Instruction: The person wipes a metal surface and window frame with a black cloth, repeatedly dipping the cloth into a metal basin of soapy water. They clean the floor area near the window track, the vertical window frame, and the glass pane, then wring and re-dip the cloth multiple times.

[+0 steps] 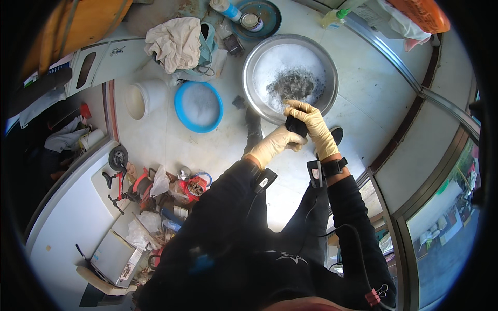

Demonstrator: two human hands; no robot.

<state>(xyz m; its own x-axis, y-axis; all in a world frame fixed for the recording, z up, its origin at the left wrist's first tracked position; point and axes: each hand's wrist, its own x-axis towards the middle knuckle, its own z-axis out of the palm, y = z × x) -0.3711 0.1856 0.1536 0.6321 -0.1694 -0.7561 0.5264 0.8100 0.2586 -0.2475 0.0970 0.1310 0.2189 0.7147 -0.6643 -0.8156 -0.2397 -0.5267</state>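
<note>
Both my hands wear cream rubber gloves and meet over the near rim of a wide metal basin [246, 79]. Between them is a small wadded black item [297, 126], perhaps cloth; the gloves hide much of it. My left hand [277, 144] grips it from below and the left. From above and the right, my right hand [310, 121] curls its fingers around it. White suds [268, 62] fill the basin, with a patch of grey-black foam [292, 84] toward my hands.
A blue plastic basin [220, 110] of sudsy water and a white bucket [155, 95] stand on the left. Beyond are a bag with beige cloth [177, 42] and a dark-blue tray [274, 19] holding a can [251, 21]. Clutter [155, 186] lies lower left; a framed glass partition [397, 217] runs along the right.
</note>
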